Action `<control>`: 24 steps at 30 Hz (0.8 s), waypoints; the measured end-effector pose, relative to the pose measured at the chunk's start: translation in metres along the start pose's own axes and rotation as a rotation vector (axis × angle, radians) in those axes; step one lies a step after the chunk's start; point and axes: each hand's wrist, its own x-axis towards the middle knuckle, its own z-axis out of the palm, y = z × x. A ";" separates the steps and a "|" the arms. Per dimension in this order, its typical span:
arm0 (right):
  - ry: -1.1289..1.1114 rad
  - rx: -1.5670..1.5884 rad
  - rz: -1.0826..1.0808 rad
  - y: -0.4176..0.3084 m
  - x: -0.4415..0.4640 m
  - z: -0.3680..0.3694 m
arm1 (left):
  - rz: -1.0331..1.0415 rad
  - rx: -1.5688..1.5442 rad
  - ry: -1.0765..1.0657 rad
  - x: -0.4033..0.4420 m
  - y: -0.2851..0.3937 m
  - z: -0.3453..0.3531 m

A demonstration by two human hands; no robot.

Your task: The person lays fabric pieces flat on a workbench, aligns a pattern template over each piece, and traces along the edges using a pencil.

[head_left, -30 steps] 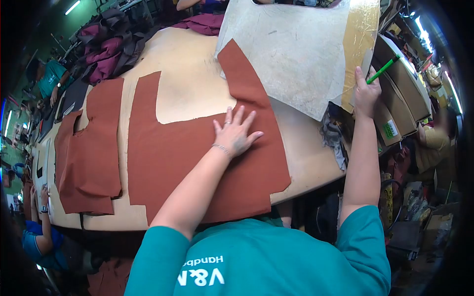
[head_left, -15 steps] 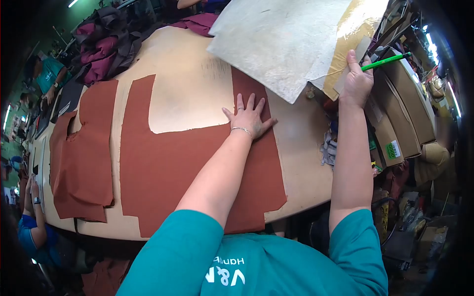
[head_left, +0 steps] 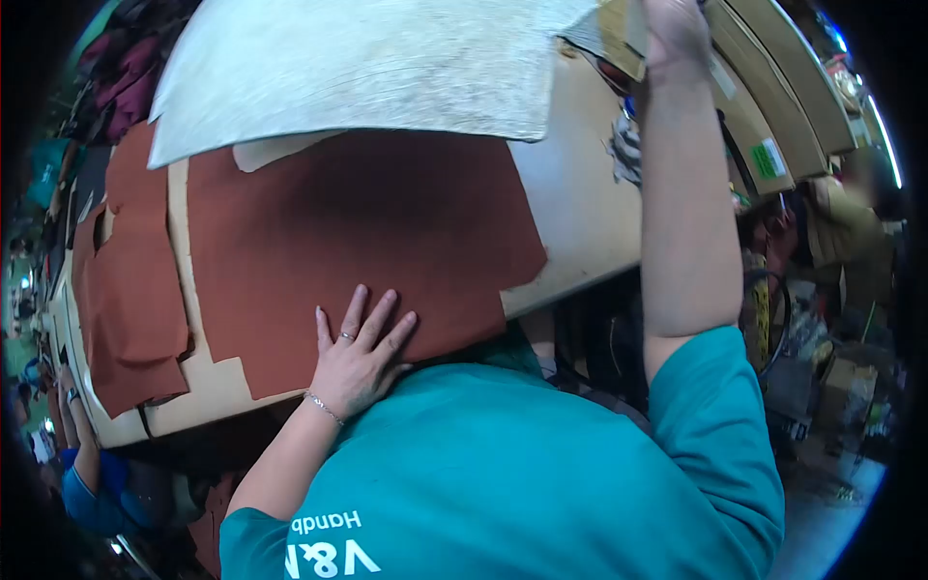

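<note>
Fingers spread, my left hand (head_left: 358,362) lies flat on the near edge of a large reddish-brown fabric piece (head_left: 261,261). A big whitish board (head_left: 358,72) hangs above the far part of this fabric and casts a dark shadow on it. My right hand (head_left: 674,34) is at the top edge of the view, at the board's right side by its tan strip (head_left: 614,34); its fingers are cut off and blurred, so its hold cannot be made out. Another reddish-brown piece (head_left: 140,300) lies to the left.
The pale table (head_left: 590,232) has its near edge by my body. Cardboard boxes (head_left: 773,87) stand at the right, near a grey rag (head_left: 626,150). Dark and maroon fabric (head_left: 126,87) is heaped at the upper left. A person in blue (head_left: 92,483) is at the lower left.
My left hand has moved toward me and to the left across the fabric. The board has swung left and nearer, over the fabric's cut-out. My right hand has moved up in view.
</note>
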 end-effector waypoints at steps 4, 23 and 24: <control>-0.081 0.051 0.016 0.005 -0.013 0.004 | -0.009 0.067 -0.017 0.013 0.002 0.003; -0.051 0.027 0.044 -0.019 -0.030 0.040 | 0.220 -0.259 -0.056 0.231 0.051 -0.043; -0.056 0.028 0.061 -0.020 -0.030 0.041 | 0.247 -0.301 -0.120 0.242 0.045 -0.041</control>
